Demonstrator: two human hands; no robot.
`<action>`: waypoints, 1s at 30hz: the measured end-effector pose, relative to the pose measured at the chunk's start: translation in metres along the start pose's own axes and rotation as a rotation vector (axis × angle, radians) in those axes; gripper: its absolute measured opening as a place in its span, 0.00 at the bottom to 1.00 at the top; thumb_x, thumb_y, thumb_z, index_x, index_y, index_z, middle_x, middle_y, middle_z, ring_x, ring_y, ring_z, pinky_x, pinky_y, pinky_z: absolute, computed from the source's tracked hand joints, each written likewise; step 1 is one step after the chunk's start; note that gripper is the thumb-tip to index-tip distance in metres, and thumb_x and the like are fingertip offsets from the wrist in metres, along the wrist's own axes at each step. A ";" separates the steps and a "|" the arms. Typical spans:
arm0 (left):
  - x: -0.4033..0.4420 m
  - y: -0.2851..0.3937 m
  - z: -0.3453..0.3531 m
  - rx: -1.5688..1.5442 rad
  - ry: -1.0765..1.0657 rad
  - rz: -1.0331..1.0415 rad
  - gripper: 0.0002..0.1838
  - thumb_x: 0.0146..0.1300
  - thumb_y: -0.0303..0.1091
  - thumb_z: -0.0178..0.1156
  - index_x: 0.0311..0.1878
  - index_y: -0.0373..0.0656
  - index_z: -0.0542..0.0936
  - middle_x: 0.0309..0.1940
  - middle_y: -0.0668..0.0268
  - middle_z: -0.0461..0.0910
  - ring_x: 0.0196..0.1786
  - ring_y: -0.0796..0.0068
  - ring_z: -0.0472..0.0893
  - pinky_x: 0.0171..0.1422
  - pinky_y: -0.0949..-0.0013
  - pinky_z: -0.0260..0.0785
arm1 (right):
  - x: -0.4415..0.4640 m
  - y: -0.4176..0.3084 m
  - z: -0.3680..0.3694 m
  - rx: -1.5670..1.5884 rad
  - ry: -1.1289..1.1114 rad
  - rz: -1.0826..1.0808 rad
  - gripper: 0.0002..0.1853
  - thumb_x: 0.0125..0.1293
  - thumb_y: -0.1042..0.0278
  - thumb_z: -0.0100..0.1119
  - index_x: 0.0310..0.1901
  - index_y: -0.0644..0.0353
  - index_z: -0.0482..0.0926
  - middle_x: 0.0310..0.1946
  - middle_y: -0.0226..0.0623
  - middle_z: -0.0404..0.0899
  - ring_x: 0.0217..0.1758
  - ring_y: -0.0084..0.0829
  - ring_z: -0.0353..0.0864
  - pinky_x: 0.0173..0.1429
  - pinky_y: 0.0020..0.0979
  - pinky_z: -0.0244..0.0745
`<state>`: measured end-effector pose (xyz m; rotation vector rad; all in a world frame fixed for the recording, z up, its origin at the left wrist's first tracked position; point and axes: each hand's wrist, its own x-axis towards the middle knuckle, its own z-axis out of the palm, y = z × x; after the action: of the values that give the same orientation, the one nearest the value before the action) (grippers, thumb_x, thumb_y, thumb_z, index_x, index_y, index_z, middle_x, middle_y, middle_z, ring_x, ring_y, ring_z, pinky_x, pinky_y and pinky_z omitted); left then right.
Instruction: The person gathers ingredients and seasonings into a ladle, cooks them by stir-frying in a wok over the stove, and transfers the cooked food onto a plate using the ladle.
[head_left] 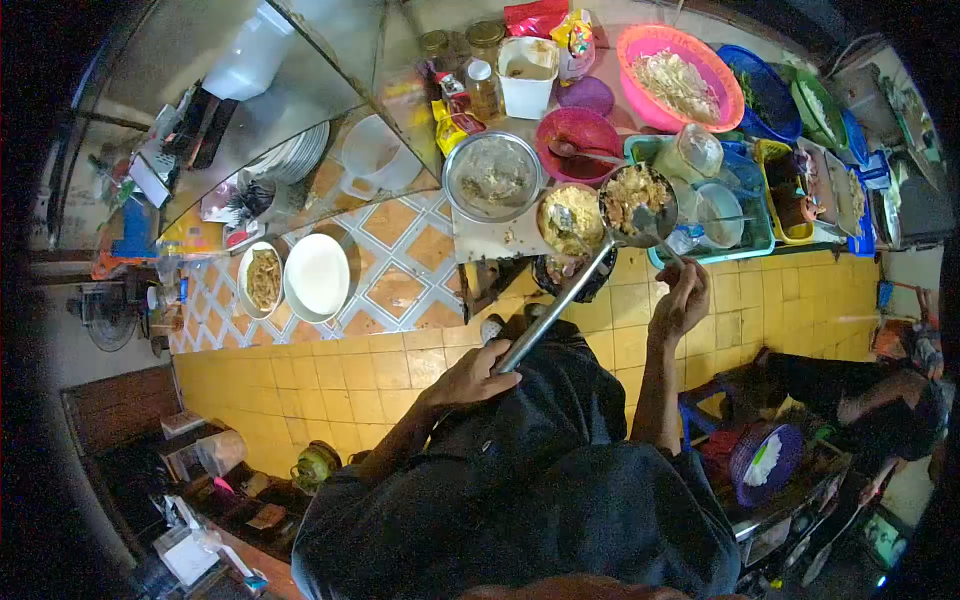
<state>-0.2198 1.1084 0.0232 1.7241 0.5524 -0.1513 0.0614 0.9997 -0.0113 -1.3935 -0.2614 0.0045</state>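
Note:
My left hand point(472, 378) is wrapped round the end of the long metal handle of a small dark wok point(612, 238). Browned, chopped food point(635, 192) lies inside the wok, which is held up over the counter's front edge. In my right hand point(684, 297) is the thin handle of a metal spoon point(662, 246), its head reaching into the wok's right side. Just left of the wok stands a bowl of yellowish crumbly food point(572, 215) with a spoon in it. A dark pot point(570, 278) is partly hidden below it.
A steel bowl point(492, 177), a pink bowl point(578, 140) and a pink basin point(681, 45) of shredded food crowd the counter. To the right sits a teal tray point(765, 232) of containers. Two white bowls point(317, 280) stand on the tiled ledge. Another person point(850, 395) is at right.

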 end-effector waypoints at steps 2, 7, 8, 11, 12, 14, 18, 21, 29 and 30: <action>0.002 -0.001 0.000 -0.022 0.006 0.006 0.17 0.57 0.40 0.59 0.40 0.38 0.68 0.24 0.58 0.69 0.30 0.67 0.71 0.36 0.66 0.63 | 0.004 -0.005 -0.002 -0.016 0.011 0.021 0.11 0.66 0.68 0.47 0.38 0.69 0.71 0.22 0.38 0.75 0.23 0.24 0.72 0.30 0.23 0.68; 0.008 -0.006 -0.001 0.006 -0.048 -0.009 0.18 0.58 0.40 0.58 0.43 0.37 0.68 0.24 0.61 0.68 0.30 0.70 0.69 0.37 0.68 0.63 | 0.019 -0.006 -0.013 0.083 0.018 0.004 0.14 0.67 0.64 0.46 0.38 0.69 0.72 0.20 0.36 0.72 0.21 0.23 0.69 0.27 0.25 0.66; 0.008 -0.005 -0.001 0.008 -0.055 -0.010 0.18 0.58 0.40 0.58 0.43 0.37 0.68 0.24 0.61 0.68 0.30 0.70 0.69 0.37 0.68 0.63 | 0.023 -0.009 -0.016 0.030 0.001 -0.014 0.14 0.67 0.64 0.46 0.37 0.69 0.72 0.20 0.35 0.72 0.21 0.23 0.69 0.27 0.24 0.66; 0.011 -0.003 -0.002 -0.022 -0.070 -0.014 0.18 0.58 0.40 0.59 0.43 0.37 0.68 0.25 0.62 0.67 0.31 0.73 0.68 0.36 0.69 0.62 | 0.028 -0.014 -0.021 -0.099 -0.007 -0.083 0.13 0.67 0.65 0.46 0.38 0.69 0.72 0.21 0.35 0.73 0.22 0.22 0.69 0.28 0.24 0.67; 0.012 -0.004 -0.002 -0.004 -0.077 -0.006 0.18 0.57 0.42 0.58 0.41 0.38 0.69 0.24 0.65 0.67 0.31 0.75 0.68 0.36 0.70 0.62 | 0.029 -0.009 -0.023 -0.259 -0.058 -0.114 0.10 0.66 0.69 0.46 0.38 0.68 0.72 0.22 0.36 0.75 0.23 0.23 0.72 0.28 0.25 0.69; 0.015 -0.002 -0.002 0.014 -0.090 0.003 0.18 0.57 0.44 0.58 0.40 0.39 0.69 0.24 0.67 0.66 0.31 0.77 0.67 0.36 0.71 0.62 | 0.029 0.002 -0.026 -0.552 -0.200 -0.301 0.06 0.65 0.73 0.47 0.38 0.63 0.73 0.25 0.36 0.78 0.25 0.24 0.77 0.29 0.27 0.72; 0.020 0.017 -0.001 0.003 -0.085 0.004 0.17 0.57 0.40 0.59 0.42 0.38 0.68 0.23 0.64 0.65 0.29 0.74 0.67 0.35 0.69 0.61 | 0.019 0.000 -0.010 -0.627 -0.223 -0.361 0.08 0.67 0.70 0.45 0.38 0.62 0.73 0.24 0.36 0.78 0.25 0.25 0.76 0.30 0.27 0.72; 0.025 0.011 -0.002 0.036 -0.097 0.007 0.17 0.57 0.39 0.59 0.41 0.38 0.68 0.22 0.65 0.64 0.28 0.74 0.67 0.34 0.69 0.61 | 0.019 0.003 -0.015 -0.178 0.042 -0.026 0.11 0.68 0.66 0.44 0.38 0.67 0.72 0.23 0.37 0.75 0.23 0.24 0.72 0.30 0.25 0.68; 0.024 -0.001 -0.002 -0.083 -0.116 -0.001 0.16 0.58 0.39 0.58 0.41 0.38 0.68 0.23 0.66 0.65 0.30 0.75 0.67 0.34 0.70 0.61 | 0.046 -0.061 -0.034 0.142 0.031 -0.131 0.11 0.68 0.66 0.43 0.37 0.66 0.71 0.20 0.34 0.70 0.20 0.22 0.67 0.23 0.23 0.63; 0.024 0.001 -0.003 -0.102 -0.112 -0.016 0.16 0.58 0.39 0.58 0.42 0.38 0.69 0.25 0.65 0.66 0.31 0.75 0.68 0.36 0.70 0.62 | 0.049 -0.077 -0.033 0.166 0.033 -0.139 0.10 0.67 0.66 0.44 0.36 0.65 0.71 0.20 0.34 0.70 0.20 0.22 0.67 0.23 0.23 0.63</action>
<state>-0.1990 1.1180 0.0150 1.6014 0.4836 -0.2262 0.1034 0.9613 0.0674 -1.2071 -0.3235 -0.1095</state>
